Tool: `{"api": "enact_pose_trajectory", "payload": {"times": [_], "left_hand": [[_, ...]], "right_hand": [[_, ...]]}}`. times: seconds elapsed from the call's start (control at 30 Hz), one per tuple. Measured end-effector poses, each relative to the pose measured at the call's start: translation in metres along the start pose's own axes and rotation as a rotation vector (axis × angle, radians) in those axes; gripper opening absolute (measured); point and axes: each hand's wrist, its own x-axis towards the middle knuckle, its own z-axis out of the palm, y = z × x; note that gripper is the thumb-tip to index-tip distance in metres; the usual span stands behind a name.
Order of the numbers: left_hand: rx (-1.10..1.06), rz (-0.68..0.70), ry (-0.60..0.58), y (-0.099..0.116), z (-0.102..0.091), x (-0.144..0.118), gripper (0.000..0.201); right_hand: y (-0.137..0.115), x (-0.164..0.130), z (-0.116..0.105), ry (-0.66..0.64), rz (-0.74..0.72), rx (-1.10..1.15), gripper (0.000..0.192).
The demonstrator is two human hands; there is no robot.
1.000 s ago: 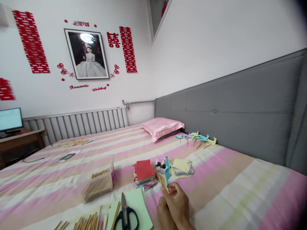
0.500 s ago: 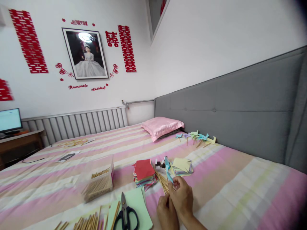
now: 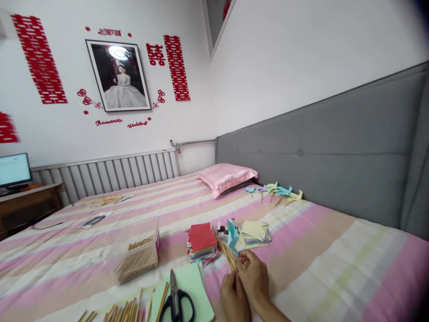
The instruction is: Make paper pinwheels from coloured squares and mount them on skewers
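Note:
My left hand (image 3: pixel 232 296) and my right hand (image 3: pixel 255 276) are close together low over the striped bed (image 3: pixel 318 264). A bundle of thin wooden sticks (image 3: pixel 228 257) rises from between them, gripped by my left hand. My right hand pinches a blue folded paper piece (image 3: pixel 232 235) at the top of the sticks. Just beyond lie a stack of coloured paper squares with red on top (image 3: pixel 201 239) and a smaller pale yellow stack (image 3: pixel 255 232).
Black-handled scissors (image 3: pixel 176 302) lie on a green sheet (image 3: pixel 194 286), with loose sticks (image 3: pixel 124 311) to their left. A clear box of sticks (image 3: pixel 139 257) stands behind. Several finished paper pinwheels (image 3: pixel 278 192) lie by the grey headboard (image 3: pixel 335 156), next to a pink pillow (image 3: pixel 228 176).
Both hands shifted slightly up and to the right. The blue paper piece turned in my right hand and now stands more upright, showing a broader face.

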Motion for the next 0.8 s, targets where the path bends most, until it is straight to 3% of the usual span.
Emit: {"api": "enact_pose_trajectory", "payload": {"times": [0.27, 0.57, 0.8], "left_hand": [[-0.006, 0.017, 0.001, 0.002, -0.001, -0.001, 0.03], [0.0, 0.021, 0.009, 0.003, 0.002, -0.002, 0.031], [-0.008, 0.041, -0.031, 0.001, 0.003, 0.0, 0.028]], "right_hand": [[0.016, 0.006, -0.018, -0.076, -0.035, 0.059, 0.02], [0.048, 0.015, -0.03, -0.117, 0.062, 0.112, 0.019], [0.04, 0.003, -0.027, -0.186, 0.128, 0.279, 0.026]]}}
